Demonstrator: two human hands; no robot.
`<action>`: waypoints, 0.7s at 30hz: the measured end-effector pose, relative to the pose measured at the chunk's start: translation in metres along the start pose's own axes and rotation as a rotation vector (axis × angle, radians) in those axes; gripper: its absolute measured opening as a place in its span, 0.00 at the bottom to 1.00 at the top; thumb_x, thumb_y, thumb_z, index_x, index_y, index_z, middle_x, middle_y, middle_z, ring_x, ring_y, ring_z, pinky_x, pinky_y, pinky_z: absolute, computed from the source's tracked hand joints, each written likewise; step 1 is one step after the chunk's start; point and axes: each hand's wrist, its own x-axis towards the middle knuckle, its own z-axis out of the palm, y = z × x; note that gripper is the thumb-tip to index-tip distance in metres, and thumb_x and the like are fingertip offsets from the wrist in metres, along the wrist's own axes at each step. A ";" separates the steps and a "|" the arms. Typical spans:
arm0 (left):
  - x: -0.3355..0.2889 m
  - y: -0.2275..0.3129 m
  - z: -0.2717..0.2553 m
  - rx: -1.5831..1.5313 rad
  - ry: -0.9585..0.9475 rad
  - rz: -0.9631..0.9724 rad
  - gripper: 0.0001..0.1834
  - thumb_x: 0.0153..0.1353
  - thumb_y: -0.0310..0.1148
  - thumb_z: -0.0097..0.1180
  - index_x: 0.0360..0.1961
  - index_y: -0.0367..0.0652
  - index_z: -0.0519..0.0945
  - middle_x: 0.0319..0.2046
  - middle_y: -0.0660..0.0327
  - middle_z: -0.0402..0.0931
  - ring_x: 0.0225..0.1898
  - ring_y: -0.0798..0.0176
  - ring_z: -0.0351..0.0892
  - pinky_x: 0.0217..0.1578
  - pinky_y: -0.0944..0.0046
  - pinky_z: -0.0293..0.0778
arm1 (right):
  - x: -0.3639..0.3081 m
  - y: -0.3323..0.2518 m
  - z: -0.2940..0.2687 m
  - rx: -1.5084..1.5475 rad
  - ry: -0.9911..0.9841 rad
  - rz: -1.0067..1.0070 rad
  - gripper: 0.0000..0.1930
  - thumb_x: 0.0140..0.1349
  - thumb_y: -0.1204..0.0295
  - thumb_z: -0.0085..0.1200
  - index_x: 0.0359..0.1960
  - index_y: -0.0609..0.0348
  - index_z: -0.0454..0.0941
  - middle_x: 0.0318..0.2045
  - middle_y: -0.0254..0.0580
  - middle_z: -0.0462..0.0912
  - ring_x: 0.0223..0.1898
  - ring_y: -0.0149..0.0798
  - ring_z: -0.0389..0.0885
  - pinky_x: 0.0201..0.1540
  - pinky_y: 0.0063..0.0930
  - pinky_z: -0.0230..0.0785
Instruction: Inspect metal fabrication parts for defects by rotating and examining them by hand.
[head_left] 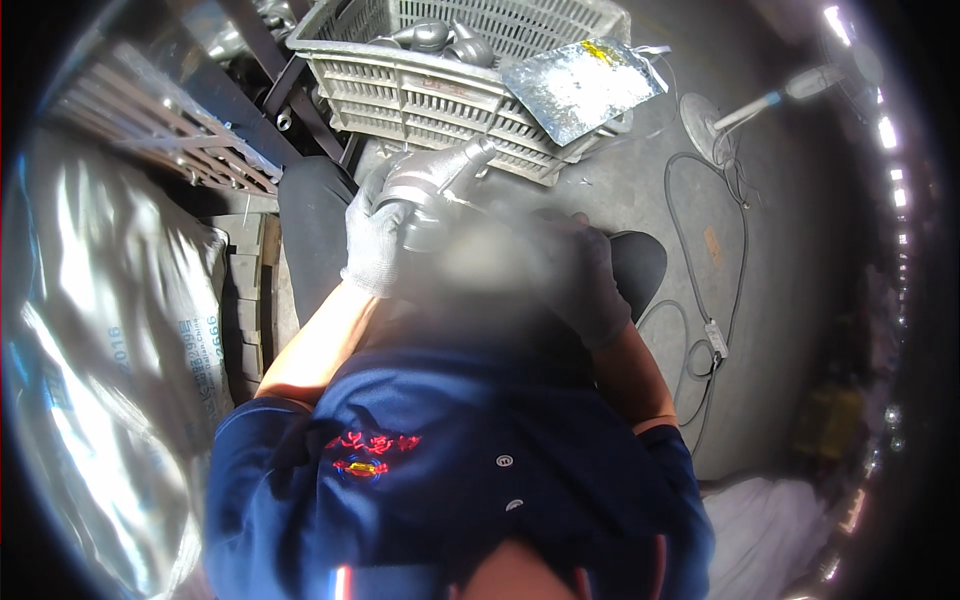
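Note:
My left hand [372,235], in a pale grey knit glove, is wrapped round a grey metal casting [415,185] with a rounded, ringed body and a tapered neck pointing up and to the right. My right hand [585,275], gloved in darker grey, is curled at the right over my lap. A thin light sliver [462,203] runs from the casting's side toward it and fades into a hazy patch that covers the middle of the view. That haze hides the right fingertips and whatever they grip.
A grey plastic crate [400,95] ahead holds several similar metal castings [468,47], with a shiny sheet [580,90] over its right corner. A metal rack [220,85] and white sack [120,330] stand left. A fan [715,130] and cable [690,240] are right.

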 end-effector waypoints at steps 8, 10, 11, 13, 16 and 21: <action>0.001 0.002 0.001 -0.049 0.024 -0.097 0.30 0.51 0.21 0.45 0.59 0.33 0.72 0.49 0.54 0.77 0.49 0.62 0.78 0.51 0.67 0.73 | -0.002 0.004 -0.005 -0.003 -0.079 0.018 0.17 0.58 0.78 0.53 0.49 0.53 0.81 0.26 0.44 0.80 0.27 0.45 0.81 0.31 0.36 0.71; 0.001 0.002 0.001 -0.074 0.025 -0.123 0.29 0.51 0.21 0.46 0.59 0.33 0.72 0.47 0.55 0.78 0.45 0.63 0.79 0.48 0.67 0.75 | -0.003 0.007 -0.005 0.072 -0.074 0.044 0.17 0.58 0.78 0.53 0.49 0.54 0.81 0.27 0.46 0.80 0.28 0.46 0.81 0.32 0.36 0.71; 0.000 0.002 0.001 -0.083 0.031 -0.143 0.29 0.51 0.21 0.46 0.58 0.33 0.72 0.46 0.55 0.79 0.43 0.63 0.79 0.46 0.67 0.76 | -0.004 0.008 -0.003 0.110 -0.048 0.054 0.17 0.58 0.79 0.52 0.49 0.55 0.81 0.28 0.47 0.80 0.29 0.47 0.81 0.32 0.36 0.71; 0.001 0.000 0.001 -0.056 0.040 -0.136 0.29 0.50 0.22 0.48 0.57 0.32 0.73 0.43 0.56 0.79 0.40 0.64 0.79 0.43 0.68 0.76 | -0.004 0.009 0.000 0.116 -0.044 0.029 0.16 0.58 0.79 0.52 0.49 0.56 0.81 0.29 0.48 0.81 0.29 0.46 0.81 0.33 0.35 0.71; 0.002 0.000 -0.002 -0.083 0.029 -0.224 0.30 0.50 0.21 0.47 0.58 0.33 0.72 0.43 0.57 0.77 0.42 0.65 0.77 0.45 0.68 0.73 | -0.004 0.008 0.001 0.152 -0.049 -0.019 0.15 0.60 0.79 0.52 0.49 0.58 0.81 0.30 0.45 0.83 0.29 0.38 0.81 0.34 0.30 0.72; 0.000 0.002 0.001 -0.104 0.049 -0.258 0.30 0.50 0.20 0.46 0.59 0.33 0.71 0.45 0.57 0.76 0.45 0.65 0.75 0.48 0.68 0.71 | -0.007 0.007 -0.009 0.794 -0.056 0.423 0.14 0.61 0.77 0.57 0.49 0.62 0.81 0.31 0.33 0.83 0.33 0.23 0.78 0.38 0.19 0.72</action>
